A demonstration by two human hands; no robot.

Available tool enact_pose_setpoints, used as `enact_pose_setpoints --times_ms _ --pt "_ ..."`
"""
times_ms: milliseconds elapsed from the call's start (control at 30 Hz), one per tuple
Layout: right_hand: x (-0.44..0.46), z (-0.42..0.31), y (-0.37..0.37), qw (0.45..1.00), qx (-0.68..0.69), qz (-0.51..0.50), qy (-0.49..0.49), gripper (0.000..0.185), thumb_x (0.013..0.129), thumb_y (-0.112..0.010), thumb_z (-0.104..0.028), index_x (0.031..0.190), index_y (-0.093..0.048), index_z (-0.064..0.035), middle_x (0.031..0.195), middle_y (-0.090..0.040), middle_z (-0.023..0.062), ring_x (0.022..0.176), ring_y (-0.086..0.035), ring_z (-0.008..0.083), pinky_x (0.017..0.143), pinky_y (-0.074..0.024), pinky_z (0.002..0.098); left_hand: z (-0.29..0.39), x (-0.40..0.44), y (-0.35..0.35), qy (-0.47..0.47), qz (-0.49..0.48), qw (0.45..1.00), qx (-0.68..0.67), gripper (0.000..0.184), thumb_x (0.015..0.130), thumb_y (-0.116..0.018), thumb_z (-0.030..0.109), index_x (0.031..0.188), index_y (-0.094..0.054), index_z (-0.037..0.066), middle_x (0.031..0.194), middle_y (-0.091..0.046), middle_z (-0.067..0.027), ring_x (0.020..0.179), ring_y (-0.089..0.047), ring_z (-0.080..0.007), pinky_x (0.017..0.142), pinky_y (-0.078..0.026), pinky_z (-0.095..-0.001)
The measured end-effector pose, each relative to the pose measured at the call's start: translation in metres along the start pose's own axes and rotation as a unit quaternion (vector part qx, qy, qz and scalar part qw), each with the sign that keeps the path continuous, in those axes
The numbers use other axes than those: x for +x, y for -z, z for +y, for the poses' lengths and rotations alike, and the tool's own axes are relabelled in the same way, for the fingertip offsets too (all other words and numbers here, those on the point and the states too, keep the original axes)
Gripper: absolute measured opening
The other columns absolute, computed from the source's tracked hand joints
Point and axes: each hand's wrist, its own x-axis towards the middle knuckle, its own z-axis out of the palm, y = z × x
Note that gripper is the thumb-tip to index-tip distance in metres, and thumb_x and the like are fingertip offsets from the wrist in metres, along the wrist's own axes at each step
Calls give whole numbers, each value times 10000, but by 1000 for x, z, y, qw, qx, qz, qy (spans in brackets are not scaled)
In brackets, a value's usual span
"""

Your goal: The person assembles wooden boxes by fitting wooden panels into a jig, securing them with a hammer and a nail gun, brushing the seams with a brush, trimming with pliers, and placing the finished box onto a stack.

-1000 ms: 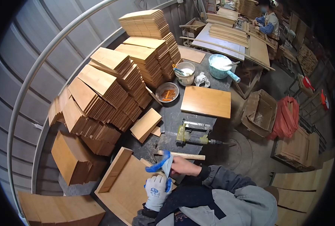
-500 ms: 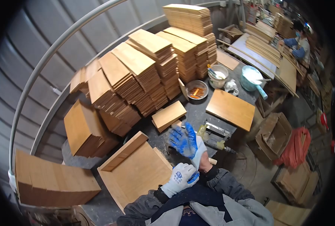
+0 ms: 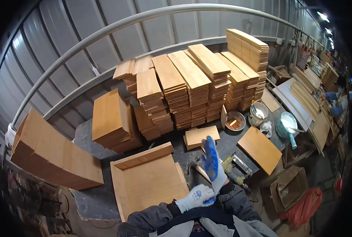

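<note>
My left hand (image 3: pixel 197 197), in a white glove with blue fingers, is closed on the cuff of the other glove at the right wrist. My right hand (image 3: pixel 214 164) points upward in its blue-palmed glove, fingers stretched out and close together. Just left of it, a hammer (image 3: pixel 199 170) lies on the dark table, its handle partly behind the glove. On the right, a nail gun (image 3: pixel 235 168) rests beside the right hand. An open wooden frame with a panel (image 3: pixel 150 183) lies to the left of my hands.
Tall board stacks (image 3: pixel 187 79) line the wall. Nearby are a metal bowl (image 3: pixel 236 121), a white bucket (image 3: pixel 259 114), a blue pot (image 3: pixel 286 124) and a flat board (image 3: pixel 259 150). A cardboard box (image 3: pixel 288 189) stands at lower right. Another person (image 3: pixel 339 100) works at far right.
The view has swung left, so the table's things appear farther right. My right hand has gone into its glove and straightened upward; my left hand has moved to the glove's cuff.
</note>
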Motion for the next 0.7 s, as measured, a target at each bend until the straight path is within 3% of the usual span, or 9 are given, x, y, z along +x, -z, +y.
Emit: enact_pose_setpoints --times_ms 167,233,300,367,400,433,500,633,700 --pt "41 -4 24 954 243 -37 -172 408 1039 -623 -280 1389 -599 -71 1234 -683 66 1138 -637 179 949 -506 323 0 11 4 28 26 999 23 266 883 -706 312 1035 -646 102 956 -646 -113 904 -627 -329 803 -495 -436" --pt "65 -28 6 999 -21 -46 15 426 1007 -664 -191 1399 -580 -50 1283 -639 88 1193 -612 191 955 -500 292 -6 10 22 129 19 986 105 266 897 -698 306 1057 -654 98 970 -656 -116 926 -638 -333 820 -507 -437" --pt "116 -64 -24 969 -13 -56 242 464 964 -724 -211 1370 -588 -31 1301 -602 108 1262 -565 212 995 -483 313 -5 -1 26 156 42 982 94 275 905 -694 309 1075 -657 97 989 -662 -119 942 -645 -337 831 -512 -439" --pt "172 -130 -45 824 -363 21 434 536 931 -761 -280 1379 -587 -43 1360 -582 140 1302 -536 274 1056 -455 383 -2 -11 28 210 81 972 65 292 921 -687 314 1112 -663 94 1026 -676 -126 975 -659 -343 853 -524 -443" --pt "206 -147 -55 751 -485 52 445 582 929 -750 -351 1406 -578 -65 1395 -561 159 1318 -519 312 1095 -420 423 0 -11 32 210 82 972 68 292 921 -687 314 1112 -663 94 1026 -676 -126 975 -659 -343 853 -524 -443" --pt "235 -161 -66 661 -598 81 446 630 927 -739 -422 1433 -569 -87 1429 -539 179 1334 -501 350 1135 -384 463 4 -11 36 211 78 973 59 301 927 -683 317 1125 -663 92 1040 -679 -129 985 -663 -347 861 -528 -444" --pt "272 -176 -91 626 -722 37 292 635 937 -672 -530 1427 -588 -135 1473 -516 198 1345 -493 402 1150 -349 509 9 -10 41 214 73 973 41 318 940 -676 324 1152 -661 89 1067 -686 -134 1005 -670 -355 876 -536 -444" --pt "299 -164 -96 593 -784 -10 185 635 939 -623 -568 1397 -603 -129 1503 -506 196 1403 -455 389 1155 -286 606 9 -17 31 178 47 983 13 315 946 -671 318 1161 -657 89 1069 -686 -140 986 -671 -359 863 -540 -445" --pt "304 -166 -90 580 -787 -17 212 604 953 -623 -538 1398 -605 -130 1474 -541 187 1371 -491 392 1122 -335 577 9 -26 33 183 41 982 13 312 949 -668 316 1162 -656 88 1071 -684 -139 989 -671 -358 864 -540 -443"
